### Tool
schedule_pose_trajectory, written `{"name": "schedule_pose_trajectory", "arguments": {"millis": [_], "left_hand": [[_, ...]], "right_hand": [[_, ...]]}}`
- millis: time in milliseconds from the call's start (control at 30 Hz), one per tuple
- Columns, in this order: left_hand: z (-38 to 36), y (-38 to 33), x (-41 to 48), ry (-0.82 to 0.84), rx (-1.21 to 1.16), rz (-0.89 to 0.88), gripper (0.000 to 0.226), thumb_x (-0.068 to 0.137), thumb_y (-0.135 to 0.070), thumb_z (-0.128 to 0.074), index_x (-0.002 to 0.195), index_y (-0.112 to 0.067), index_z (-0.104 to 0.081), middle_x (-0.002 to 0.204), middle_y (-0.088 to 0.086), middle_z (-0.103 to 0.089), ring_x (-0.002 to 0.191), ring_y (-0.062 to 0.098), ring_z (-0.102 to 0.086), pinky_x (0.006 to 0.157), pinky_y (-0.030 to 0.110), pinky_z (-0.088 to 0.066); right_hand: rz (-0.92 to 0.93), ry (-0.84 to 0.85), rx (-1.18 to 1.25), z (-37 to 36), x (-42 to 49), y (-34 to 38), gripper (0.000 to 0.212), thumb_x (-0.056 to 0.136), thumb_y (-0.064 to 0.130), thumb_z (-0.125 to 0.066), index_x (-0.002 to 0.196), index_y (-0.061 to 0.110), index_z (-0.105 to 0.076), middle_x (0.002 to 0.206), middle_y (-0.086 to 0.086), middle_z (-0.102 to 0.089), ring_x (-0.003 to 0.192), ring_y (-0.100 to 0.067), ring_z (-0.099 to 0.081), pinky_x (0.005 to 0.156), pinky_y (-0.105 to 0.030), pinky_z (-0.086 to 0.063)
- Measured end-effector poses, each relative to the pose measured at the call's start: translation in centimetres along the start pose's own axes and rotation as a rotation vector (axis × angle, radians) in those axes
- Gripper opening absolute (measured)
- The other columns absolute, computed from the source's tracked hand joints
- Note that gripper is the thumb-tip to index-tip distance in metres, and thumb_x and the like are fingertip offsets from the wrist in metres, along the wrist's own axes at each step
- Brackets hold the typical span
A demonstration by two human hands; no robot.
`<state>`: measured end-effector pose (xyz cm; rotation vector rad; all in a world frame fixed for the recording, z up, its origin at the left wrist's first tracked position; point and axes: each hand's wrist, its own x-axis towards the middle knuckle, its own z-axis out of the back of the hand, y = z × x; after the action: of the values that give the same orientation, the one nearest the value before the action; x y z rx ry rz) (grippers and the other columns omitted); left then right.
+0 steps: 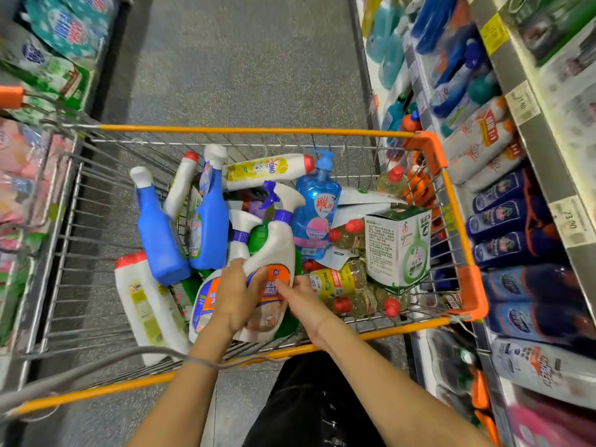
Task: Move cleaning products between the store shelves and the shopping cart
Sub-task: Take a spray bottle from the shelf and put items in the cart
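The store shelves on the right are packed with bottles and pouches, and the shopping cart stands in the aisle just beside them, its basket crowded with cleaning products. Among them, near the person's edge of the cart, a white spray bottle with an orange label leans upright against a second one like it. Both hands are on it. The left hand wraps the lower body from the left, its fingers curled across the label. The right hand takes the right edge, thumb pressed on the label front, the other fingers hidden behind. The bottle looks like stiff moulded plastic; if full, it is probably fairly heavy and bottom-weighted, and its smooth label may be slippery. The narrow neck under the purple trigger seems the surest 1-handed hold. The trigger itself is best avoided, since squeezing could spray. Neighbouring bottles may topple when it lifts out.
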<state>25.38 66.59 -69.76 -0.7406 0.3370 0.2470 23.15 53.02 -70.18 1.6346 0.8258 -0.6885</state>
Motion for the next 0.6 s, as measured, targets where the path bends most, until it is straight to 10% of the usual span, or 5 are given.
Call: {"name": "schedule_pose_trajectory", "arguments": {"millis": [167,333,433,600], "left_hand": [[0.8,-5.2,-1.3,0.031,-0.406,0.023,0.028,0.101,-0.035,-0.043,0.110,-0.010,-0.053,0.098,0.004,-0.066,0.088,0.016,-0.065,0.066,0.017,-0.048],[1.1,-11.4,-2.5,0.168,-0.646,-0.044,0.044,0.099,-0.045,-0.040,0.110,-0.007,-0.057,0.100,0.010,-0.069,0.090,0.012,-0.070,0.076,0.029,-0.058],[1.2,-14.8,-3.2,0.203,-0.769,-0.049,0.050,0.087,-0.057,-0.046,0.108,-0.013,-0.059,0.115,0.016,-0.065,0.110,0.028,-0.062,0.101,0.052,-0.046],[1.4,-19.6,-4.2,0.255,-0.773,-0.200,0.071,0.074,-0.067,-0.050,0.110,-0.006,-0.060,0.116,0.021,-0.064,0.113,0.035,-0.060,0.100,0.057,-0.044]], "right_hand": [[0.255,-0.038,0.173,2.6,-3.0,3.5,0.014,0.103,0.025,-0.045,0.108,0.017,-0.056,0.106,-0.005,-0.067,0.088,-0.011,-0.066,0.076,-0.025,-0.052],[0.419,-0.114,0.121,6.1,-7.0,7.0,0.024,0.103,0.028,-0.045,0.109,0.008,-0.057,0.110,-0.018,-0.068,0.103,-0.031,-0.067,0.094,-0.051,-0.052],[0.532,-0.173,0.213,7.9,-9.9,8.8,0.029,0.103,0.023,-0.044,0.113,-0.002,-0.054,0.107,-0.021,-0.067,0.098,-0.032,-0.066,0.089,-0.044,-0.054],[0.659,-0.192,0.309,10.2,-14.0,10.7,0.028,0.103,0.022,-0.040,0.113,-0.001,-0.052,0.102,-0.014,-0.068,0.087,-0.021,-0.068,0.078,-0.034,-0.058]]}}
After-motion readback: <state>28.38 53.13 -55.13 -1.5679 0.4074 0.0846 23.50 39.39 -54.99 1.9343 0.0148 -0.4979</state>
